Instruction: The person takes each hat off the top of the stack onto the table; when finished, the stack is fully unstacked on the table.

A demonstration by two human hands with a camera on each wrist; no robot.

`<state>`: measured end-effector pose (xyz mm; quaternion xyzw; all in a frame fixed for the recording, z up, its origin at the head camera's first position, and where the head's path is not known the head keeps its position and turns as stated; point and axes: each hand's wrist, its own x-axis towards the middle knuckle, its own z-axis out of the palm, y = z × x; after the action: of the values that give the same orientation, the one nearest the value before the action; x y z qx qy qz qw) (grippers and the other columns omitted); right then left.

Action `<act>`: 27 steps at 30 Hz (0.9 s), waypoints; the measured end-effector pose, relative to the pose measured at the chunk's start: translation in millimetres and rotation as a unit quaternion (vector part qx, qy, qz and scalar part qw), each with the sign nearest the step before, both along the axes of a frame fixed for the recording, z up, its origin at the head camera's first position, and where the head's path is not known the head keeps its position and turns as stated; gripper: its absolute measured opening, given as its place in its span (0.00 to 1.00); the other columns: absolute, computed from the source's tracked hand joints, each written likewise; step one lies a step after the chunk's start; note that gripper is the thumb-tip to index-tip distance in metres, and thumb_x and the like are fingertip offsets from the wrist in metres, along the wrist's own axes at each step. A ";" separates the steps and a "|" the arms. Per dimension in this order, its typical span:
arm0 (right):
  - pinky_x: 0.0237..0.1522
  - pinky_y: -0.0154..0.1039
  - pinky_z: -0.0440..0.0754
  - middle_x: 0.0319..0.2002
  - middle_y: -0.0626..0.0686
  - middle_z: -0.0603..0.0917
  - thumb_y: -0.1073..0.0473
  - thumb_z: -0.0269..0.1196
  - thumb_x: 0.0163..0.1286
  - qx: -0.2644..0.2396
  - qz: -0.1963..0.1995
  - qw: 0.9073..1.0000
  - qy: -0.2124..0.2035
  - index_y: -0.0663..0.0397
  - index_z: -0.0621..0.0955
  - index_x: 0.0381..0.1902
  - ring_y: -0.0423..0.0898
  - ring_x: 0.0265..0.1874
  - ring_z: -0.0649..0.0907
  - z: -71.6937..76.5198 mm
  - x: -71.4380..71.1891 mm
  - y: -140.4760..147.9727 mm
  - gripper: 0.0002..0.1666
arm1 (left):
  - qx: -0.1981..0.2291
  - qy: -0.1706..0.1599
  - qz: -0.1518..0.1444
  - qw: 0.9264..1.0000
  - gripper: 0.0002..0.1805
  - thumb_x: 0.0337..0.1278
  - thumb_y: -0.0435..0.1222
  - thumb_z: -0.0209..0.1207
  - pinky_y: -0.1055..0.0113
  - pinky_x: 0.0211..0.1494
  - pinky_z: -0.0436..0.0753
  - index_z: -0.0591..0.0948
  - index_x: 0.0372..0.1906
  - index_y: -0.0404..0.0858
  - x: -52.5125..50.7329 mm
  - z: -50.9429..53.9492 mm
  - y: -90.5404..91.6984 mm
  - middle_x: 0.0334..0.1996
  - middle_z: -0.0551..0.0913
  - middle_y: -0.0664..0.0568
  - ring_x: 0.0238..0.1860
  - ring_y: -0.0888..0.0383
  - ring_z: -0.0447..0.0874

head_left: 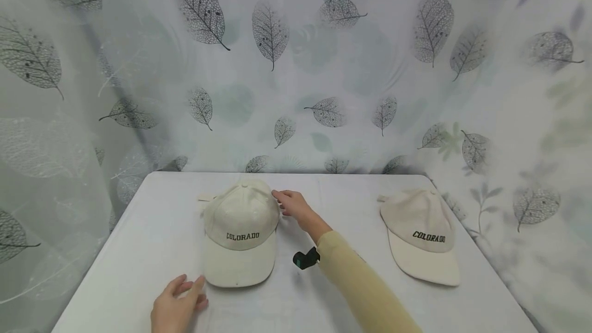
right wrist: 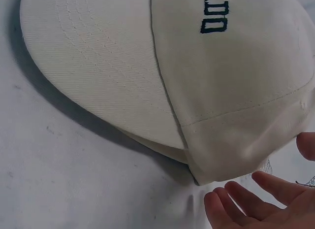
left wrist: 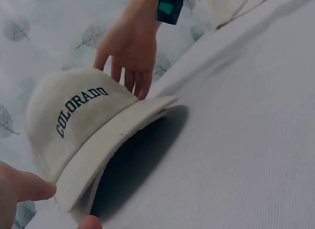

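Left of our loosely spread right hand (head_left: pixel 296 207), the left cap (head_left: pixel 239 217) lies brim (head_left: pixel 239 266) toward us, one corner by our left hand (head_left: pixel 177 303), fingers parted.

Cream cap (right wrist: pixel 172 81), dark lettering (right wrist: pixel 215 15) cropped; right hand (right wrist: pixel 283 212) beside crown's edge (right wrist: pixel 221 174), thumb (right wrist: pixel 306 145) apart from fingers (right wrist: pixel 277 186), contact unclear
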<state>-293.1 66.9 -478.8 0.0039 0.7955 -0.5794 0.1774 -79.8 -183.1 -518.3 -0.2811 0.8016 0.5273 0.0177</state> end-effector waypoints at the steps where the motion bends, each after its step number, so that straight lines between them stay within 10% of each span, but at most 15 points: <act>1: 0.60 0.50 0.76 0.60 0.56 0.78 0.38 0.55 0.74 -0.002 0.002 1.000 -0.004 0.59 0.75 0.66 0.54 0.59 0.78 -0.2 0.3 -2.0 0.35 | 0.015 0.001 -0.006 1.000 0.54 0.55 0.65 0.61 0.36 0.66 0.61 0.63 0.69 0.24 0.3 -1.6 0.7 0.57 0.77 0.30 0.33 0.54 0.89; 8: 0.59 0.50 0.77 0.57 0.54 0.80 0.37 0.53 0.75 -0.001 0.014 1.000 0.010 0.57 0.76 0.64 0.51 0.56 0.80 -1.3 2.3 -7.7 0.34 | 0.105 0.052 -0.005 0.993 0.43 0.59 0.52 0.66 0.67 0.39 0.86 0.69 0.63 0.20 -2.9 -7.2 8.7 0.45 0.84 0.33 0.36 0.52 0.89; 27: 0.53 0.46 0.81 0.55 0.52 0.81 0.42 0.51 0.78 0.016 0.003 0.999 0.032 0.52 0.78 0.63 0.48 0.51 0.80 -16.5 -1.5 -6.4 0.28 | 0.138 0.071 0.009 0.988 0.39 0.60 0.42 0.68 0.66 0.37 0.86 0.67 0.62 0.16 -3.2 -7.8 16.8 0.38 0.86 0.36 0.34 0.50 0.89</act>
<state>-294.5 60.5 -495.3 -0.0141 0.8100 -0.5658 0.1534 -83.0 -166.3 -526.1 -0.2445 0.7179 0.6517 -0.0056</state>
